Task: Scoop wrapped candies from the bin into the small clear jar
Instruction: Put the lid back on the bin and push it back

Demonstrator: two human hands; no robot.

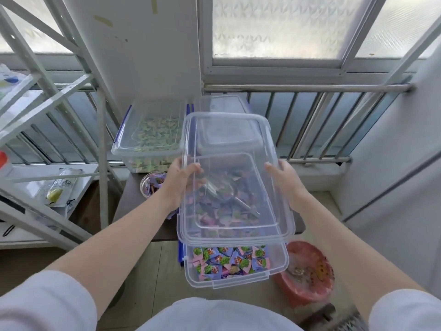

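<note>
A clear plastic bin (276, 271) full of purple and pink wrapped candies (226, 261) sits on a dark low table. Above it I hold its clear lid (229, 130) tilted, my left hand (181, 180) gripping the lid's left edge and my right hand (284, 175) its right edge. Through the lid a clear scoop (222, 189) shows lying on the candies. The small clear jar (151, 183), holding some purple candies, stands to the left of the bin, partly hidden behind my left wrist.
A second clear bin (148, 137) with green candies stands behind, near the pillar. A white metal rack (47, 111) with packets is at the left. A red bucket (307, 271) sits on the floor at the right. A railing (310, 87) runs under the window.
</note>
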